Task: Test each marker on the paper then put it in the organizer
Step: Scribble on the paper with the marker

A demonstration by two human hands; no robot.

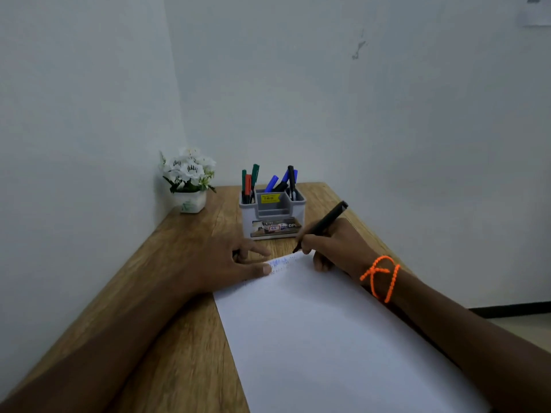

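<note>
Looks like we're near the end: several markers already stand in the organizer [272,214]. Our right hand [331,248] grips a black marker [323,224], tip at the paper [328,338] far edge; left hand [235,260] lies flat, fingers holding the sheet.

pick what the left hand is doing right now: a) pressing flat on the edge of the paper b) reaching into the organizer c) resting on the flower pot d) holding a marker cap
a: the left hand lies with fingers straight on the far left edge of the paper, while the right hand grips the black marker with its tip at the sheet.
</note>
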